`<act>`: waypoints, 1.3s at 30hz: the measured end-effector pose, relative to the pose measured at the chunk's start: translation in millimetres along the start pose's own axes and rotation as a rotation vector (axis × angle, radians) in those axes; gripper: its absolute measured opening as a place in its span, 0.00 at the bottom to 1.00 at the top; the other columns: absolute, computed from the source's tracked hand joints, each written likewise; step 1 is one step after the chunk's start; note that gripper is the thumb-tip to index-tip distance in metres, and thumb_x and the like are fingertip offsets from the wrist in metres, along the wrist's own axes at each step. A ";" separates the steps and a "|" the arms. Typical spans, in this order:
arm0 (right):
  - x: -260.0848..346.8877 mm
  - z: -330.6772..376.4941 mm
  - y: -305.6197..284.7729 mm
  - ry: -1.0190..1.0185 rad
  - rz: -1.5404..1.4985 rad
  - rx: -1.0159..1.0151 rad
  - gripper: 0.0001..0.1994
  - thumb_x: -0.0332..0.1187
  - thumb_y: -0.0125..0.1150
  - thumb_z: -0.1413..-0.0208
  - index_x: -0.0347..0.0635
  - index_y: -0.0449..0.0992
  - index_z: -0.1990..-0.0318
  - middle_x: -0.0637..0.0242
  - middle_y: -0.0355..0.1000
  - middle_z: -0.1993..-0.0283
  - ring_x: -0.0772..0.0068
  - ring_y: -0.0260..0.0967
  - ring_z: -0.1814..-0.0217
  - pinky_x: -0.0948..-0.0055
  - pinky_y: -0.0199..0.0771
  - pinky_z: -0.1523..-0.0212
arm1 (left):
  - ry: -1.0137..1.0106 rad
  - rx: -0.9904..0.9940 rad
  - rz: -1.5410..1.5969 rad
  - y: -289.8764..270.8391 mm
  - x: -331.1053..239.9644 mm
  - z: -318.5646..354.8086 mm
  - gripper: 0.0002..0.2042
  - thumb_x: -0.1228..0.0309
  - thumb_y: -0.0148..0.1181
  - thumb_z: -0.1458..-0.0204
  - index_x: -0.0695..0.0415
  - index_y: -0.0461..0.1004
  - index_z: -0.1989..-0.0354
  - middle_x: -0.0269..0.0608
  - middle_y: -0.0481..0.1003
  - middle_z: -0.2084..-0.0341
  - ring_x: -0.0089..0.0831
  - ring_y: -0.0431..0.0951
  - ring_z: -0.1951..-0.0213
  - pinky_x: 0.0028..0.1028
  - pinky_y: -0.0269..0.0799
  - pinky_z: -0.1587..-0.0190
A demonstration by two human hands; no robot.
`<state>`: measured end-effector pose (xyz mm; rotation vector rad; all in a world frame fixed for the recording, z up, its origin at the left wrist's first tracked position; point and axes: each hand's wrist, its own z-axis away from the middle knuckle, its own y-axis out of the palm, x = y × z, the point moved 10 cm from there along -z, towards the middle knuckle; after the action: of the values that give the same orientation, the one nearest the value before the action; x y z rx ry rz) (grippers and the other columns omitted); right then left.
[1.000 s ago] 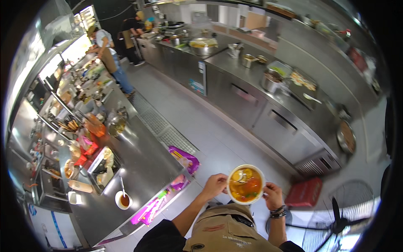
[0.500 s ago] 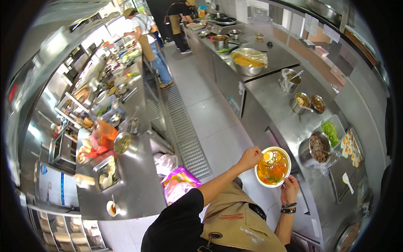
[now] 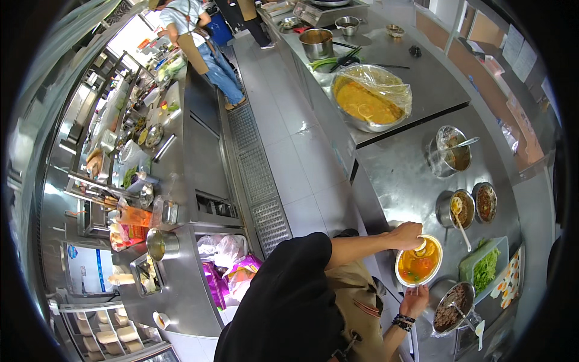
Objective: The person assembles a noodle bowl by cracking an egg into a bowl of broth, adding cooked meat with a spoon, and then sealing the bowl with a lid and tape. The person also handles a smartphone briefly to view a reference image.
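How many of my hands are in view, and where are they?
2: your left hand is at the far rim of the soup bowl, your right hand at its near rim. Neither is wholly hidden.

Free counter beyond bowl, pot rightward

Lower right: left hand holds upper rim of white bowl, right hand lower rim; orange soup inside. Far right: greens on worktop. Upper left: co-worker.

smooth shiny metal desk, glossy soup, matt cloth apron, crinkled clear plastic film, rough-textured metal grating, smooth tiled floor
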<state>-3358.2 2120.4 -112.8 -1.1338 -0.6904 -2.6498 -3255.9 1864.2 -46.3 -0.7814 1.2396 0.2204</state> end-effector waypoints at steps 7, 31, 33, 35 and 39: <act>16.3 -22.5 32.2 -0.136 -0.062 -0.094 0.13 0.26 0.51 0.42 0.39 0.74 0.50 0.69 0.76 0.58 0.76 0.70 0.59 0.74 0.71 0.59 | 0.231 0.230 -0.120 14.4 2.5 -50.7 0.09 0.69 0.57 0.48 0.61 0.76 0.64 0.46 0.77 0.68 0.37 0.78 0.67 0.35 0.76 0.65; 334.4 -7.2 -182.1 -0.844 0.823 -0.502 0.18 0.45 0.69 0.47 0.36 0.77 0.72 0.67 0.71 0.80 0.80 0.65 0.78 0.73 0.66 0.76 | -0.080 0.530 0.292 190.8 -124.9 67.5 0.14 0.76 0.60 0.42 0.63 0.71 0.49 0.36 0.77 0.64 0.20 0.75 0.64 0.21 0.71 0.60; 317.7 14.6 -160.5 -0.813 0.781 -0.381 0.16 0.42 0.68 0.46 0.36 0.80 0.63 0.67 0.73 0.79 0.81 0.67 0.77 0.74 0.67 0.74 | -0.219 0.476 0.412 203.3 -112.1 71.3 0.14 0.73 0.62 0.42 0.65 0.72 0.50 0.38 0.78 0.65 0.20 0.76 0.65 0.22 0.72 0.60; 307.9 37.0 -137.3 -0.852 0.742 -0.259 0.16 0.40 0.68 0.45 0.37 0.80 0.57 0.67 0.74 0.78 0.81 0.68 0.76 0.76 0.68 0.73 | -0.173 0.424 0.309 211.6 -111.1 69.6 0.17 0.70 0.61 0.41 0.66 0.70 0.47 0.39 0.78 0.65 0.21 0.76 0.65 0.22 0.71 0.60; 301.7 55.6 -146.2 -0.568 0.708 -0.202 0.17 0.40 0.67 0.43 0.37 0.79 0.52 0.64 0.76 0.74 0.80 0.72 0.72 0.77 0.70 0.71 | -0.159 0.349 0.312 225.6 -116.4 66.6 0.20 0.69 0.59 0.40 0.68 0.66 0.43 0.40 0.78 0.66 0.22 0.76 0.66 0.22 0.71 0.62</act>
<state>-3581.0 2281.0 87.4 -1.8006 -0.0396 -1.8310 -3369.1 2100.2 -26.7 -0.2622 1.2022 0.3036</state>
